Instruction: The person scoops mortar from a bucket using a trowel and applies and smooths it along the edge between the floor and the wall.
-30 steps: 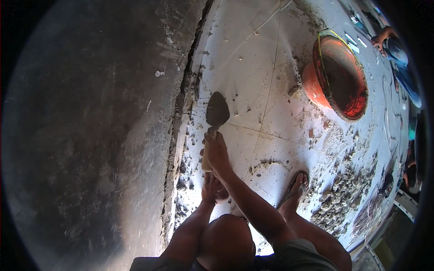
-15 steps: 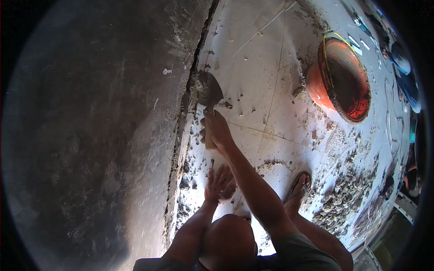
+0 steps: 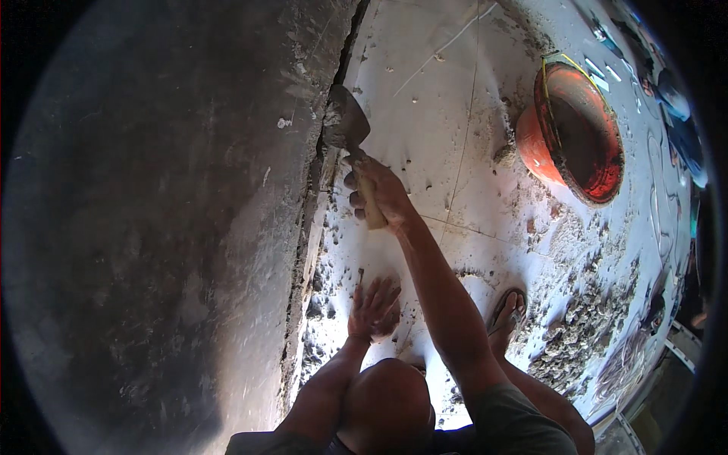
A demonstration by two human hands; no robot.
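A pale tiled floor [image 3: 455, 114], strewn with mortar crumbs and rubble, meets a rough grey plastered wall [image 3: 167, 227] along a dark, ragged joint [image 3: 315, 197]. Nearest the camera, the crouching person's left hand [image 3: 374, 307] lies flat on the floor, fingers spread wide and holding nothing, apparently as a prop for the body's weight; a sandalled foot [image 3: 509, 315] rests to the right. Farther out, the right hand [image 3: 379, 193] has its fingers wrapped tight round the wooden handle of a trowel [image 3: 347, 125], whose blade presses mortar against the joint at the wall's base. Beyond, well apart, an orange bucket [image 3: 576, 133] sits tilted, its mouth toward the person, seemingly within reach for scooping.
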